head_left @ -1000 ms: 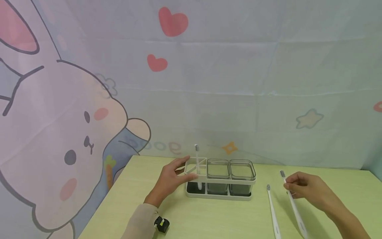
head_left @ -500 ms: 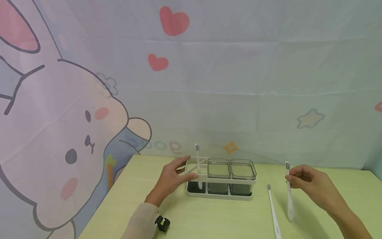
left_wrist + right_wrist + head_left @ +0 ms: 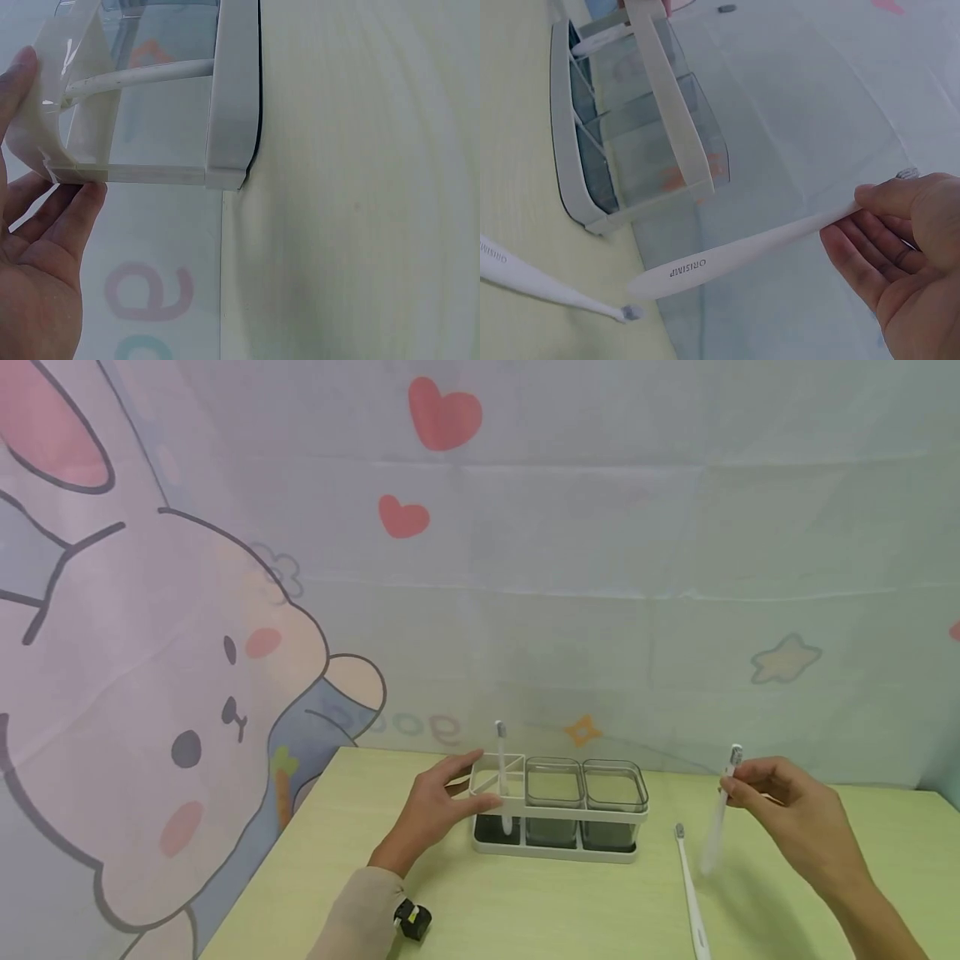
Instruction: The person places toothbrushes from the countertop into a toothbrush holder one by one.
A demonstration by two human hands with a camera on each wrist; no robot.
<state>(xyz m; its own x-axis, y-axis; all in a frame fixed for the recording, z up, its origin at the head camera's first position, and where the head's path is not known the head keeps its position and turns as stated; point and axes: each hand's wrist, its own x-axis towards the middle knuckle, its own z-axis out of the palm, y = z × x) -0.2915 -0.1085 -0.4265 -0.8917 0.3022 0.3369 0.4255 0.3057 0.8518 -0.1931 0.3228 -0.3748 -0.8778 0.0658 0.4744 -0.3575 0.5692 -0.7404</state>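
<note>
My left hand point(image 3: 431, 806) grips the left end of a white toothbrush holder point(image 3: 592, 814), thumb at the front and fingers round the back corner. One toothbrush point(image 3: 502, 760) stands in the holder's divided left section, bristles up. Two clear cups point(image 3: 553, 785) fill the other places of the holder. To the right, my right hand point(image 3: 798, 818) pinches a second white toothbrush point(image 3: 735, 259) near its head, handle hanging down above the table. A third toothbrush point(image 3: 691, 893) lies on the table between the holder and my right hand, grey bristles pointing away.
The pale yellow-green table point(image 3: 525, 910) ends at a cloth backdrop point(image 3: 570, 543) printed with a rabbit and hearts. A small black device point(image 3: 412, 920) is beside my left sleeve point(image 3: 356, 910).
My right hand has risen, lifting its toothbrush and swinging the handle from slanting toward me to nearly upright, its lower end now leaning left. My left hand stays on the holder.
</note>
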